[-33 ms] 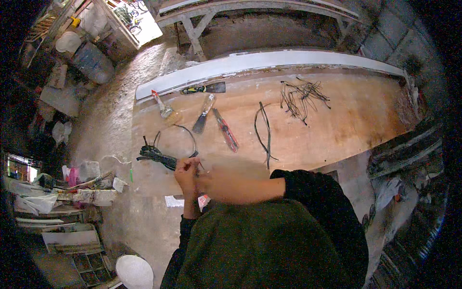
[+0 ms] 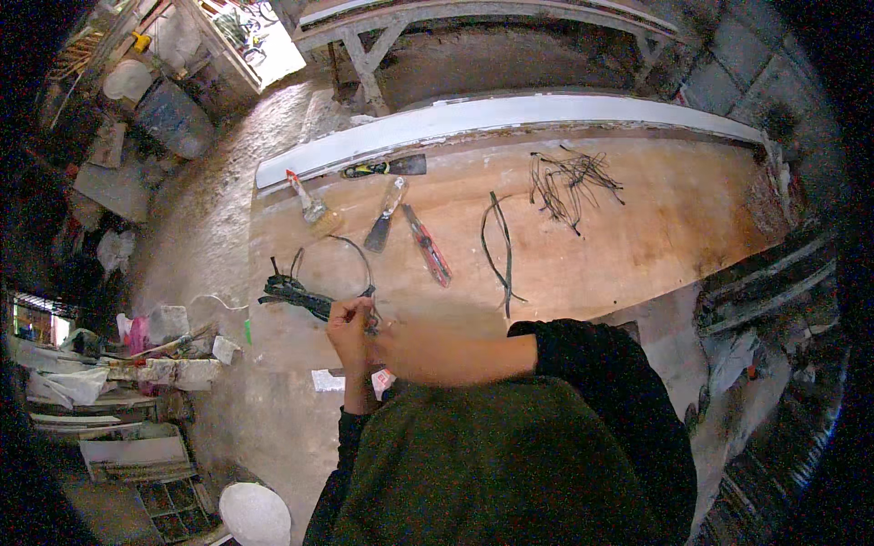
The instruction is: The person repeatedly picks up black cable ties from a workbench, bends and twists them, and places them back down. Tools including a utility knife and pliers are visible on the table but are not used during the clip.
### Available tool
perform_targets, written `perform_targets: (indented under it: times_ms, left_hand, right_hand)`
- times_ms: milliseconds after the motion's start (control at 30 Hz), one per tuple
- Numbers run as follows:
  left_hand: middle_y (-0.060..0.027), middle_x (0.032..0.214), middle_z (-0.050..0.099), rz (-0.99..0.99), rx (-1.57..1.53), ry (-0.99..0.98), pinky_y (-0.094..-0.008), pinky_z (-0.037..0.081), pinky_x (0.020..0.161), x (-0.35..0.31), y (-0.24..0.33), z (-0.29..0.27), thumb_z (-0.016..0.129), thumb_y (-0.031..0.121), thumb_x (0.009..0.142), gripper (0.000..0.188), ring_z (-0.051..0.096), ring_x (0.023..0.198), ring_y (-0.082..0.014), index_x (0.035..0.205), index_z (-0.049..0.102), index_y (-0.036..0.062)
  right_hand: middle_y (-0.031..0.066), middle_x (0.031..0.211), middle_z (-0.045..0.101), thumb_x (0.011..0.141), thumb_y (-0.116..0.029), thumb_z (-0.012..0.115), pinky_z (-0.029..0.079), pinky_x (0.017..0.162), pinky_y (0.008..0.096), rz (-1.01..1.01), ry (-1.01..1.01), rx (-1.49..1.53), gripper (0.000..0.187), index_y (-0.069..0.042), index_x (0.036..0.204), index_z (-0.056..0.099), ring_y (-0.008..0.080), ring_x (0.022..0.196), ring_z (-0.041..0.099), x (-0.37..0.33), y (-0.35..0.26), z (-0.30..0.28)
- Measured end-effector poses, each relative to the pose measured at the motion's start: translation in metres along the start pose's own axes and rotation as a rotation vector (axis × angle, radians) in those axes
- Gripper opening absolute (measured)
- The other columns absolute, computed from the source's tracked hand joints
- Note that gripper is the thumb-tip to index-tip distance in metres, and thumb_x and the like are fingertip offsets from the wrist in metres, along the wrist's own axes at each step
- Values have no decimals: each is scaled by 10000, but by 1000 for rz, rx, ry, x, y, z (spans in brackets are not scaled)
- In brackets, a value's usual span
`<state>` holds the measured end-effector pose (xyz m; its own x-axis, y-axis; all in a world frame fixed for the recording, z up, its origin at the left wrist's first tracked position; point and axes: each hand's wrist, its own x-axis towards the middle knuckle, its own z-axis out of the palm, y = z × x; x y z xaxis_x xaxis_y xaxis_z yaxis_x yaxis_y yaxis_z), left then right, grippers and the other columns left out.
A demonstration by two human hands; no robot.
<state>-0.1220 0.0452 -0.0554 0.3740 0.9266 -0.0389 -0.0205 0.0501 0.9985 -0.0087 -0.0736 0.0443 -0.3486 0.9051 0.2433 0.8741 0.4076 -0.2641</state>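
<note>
My left hand (image 2: 347,320) is closed in a pinch on black cord close to the table's near edge. Beside it lies a bundle of black cords (image 2: 293,296), with one cord (image 2: 362,255) looping out beyond the fingers. Close against the left hand is my right hand (image 2: 405,346), smeared by motion, so its fingers cannot be made out. Farther over the wooden tabletop (image 2: 601,255) lie a red utility knife (image 2: 428,246), a scraper (image 2: 384,218) and a paintbrush (image 2: 314,209). Two or so black cords (image 2: 501,250) lie apart to the right of the knife.
Thin black cords (image 2: 574,182) form a loose tangle at the far right of the tabletop. Another scraper (image 2: 387,167) lies near a long white board (image 2: 510,114) along the far edge. A wooden bench (image 2: 364,55) stands beyond, and a blue-grey barrel (image 2: 175,118) at far left.
My left hand has shifted very slightly left with the cord. My right hand is blurred in both pictures.
</note>
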Motion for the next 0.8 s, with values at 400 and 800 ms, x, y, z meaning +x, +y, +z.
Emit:
perform_targets:
  times_ms: [400, 800]
  left_hand:
    - [-5, 656, 537, -85, -41, -217, -193, 385, 530, 9, 22, -9, 599, 113, 755, 110, 475, 571, -65, 786, 551, 19]
    - [-39, 785, 542, -203, -219, -312, -233, 426, 602, -3, 42, -3, 506, 12, 750, 31, 507, 674, -102, 777, 521, 17]
  right_hand:
    - [88, 671, 578, 650, -160, 529, 383, 702, 330, -26, -139, -110, 113, -61, 623, 575, 233, 689, 547, 38, -9, 3]
    - [74, 746, 567, 634, -163, 556, 385, 643, 408, 252, 254, 113, 204, -101, 829, 542, 260, 689, 566, 45, 12, 16]
